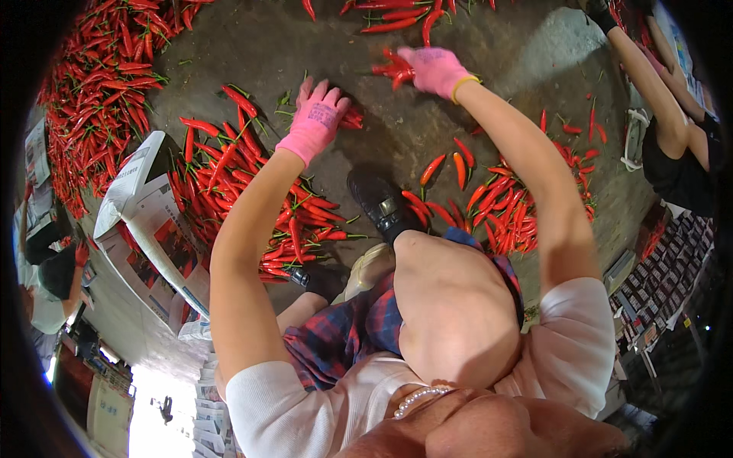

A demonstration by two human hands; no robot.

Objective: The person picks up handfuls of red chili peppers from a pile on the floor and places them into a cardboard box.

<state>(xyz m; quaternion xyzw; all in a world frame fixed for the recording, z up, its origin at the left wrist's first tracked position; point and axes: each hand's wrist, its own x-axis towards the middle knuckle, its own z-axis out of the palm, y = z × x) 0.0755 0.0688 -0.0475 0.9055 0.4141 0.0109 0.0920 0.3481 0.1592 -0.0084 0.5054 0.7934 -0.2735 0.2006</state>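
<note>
My left hand (316,120), in a pink glove, has its fingers spread and slightly bent on the dark floor, touching a red chili (352,119) partly hidden beside it. My right hand (431,70), also pink-gloved, is closed around several red chilies (393,69), slightly blurred. Below my left hand lies a loose heap of chilies (229,172); a smaller group (508,210) lies below my right forearm. More chilies (393,17) lie beyond my right hand.
A large chili heap (107,84) fills the upper left, near folded newspapers (145,229). Another person's bare legs (664,107) are at the right, and another person (57,267) sits at the far left. My shoe (378,202) rests between the groups. A stacked rack (649,275) stands right.
</note>
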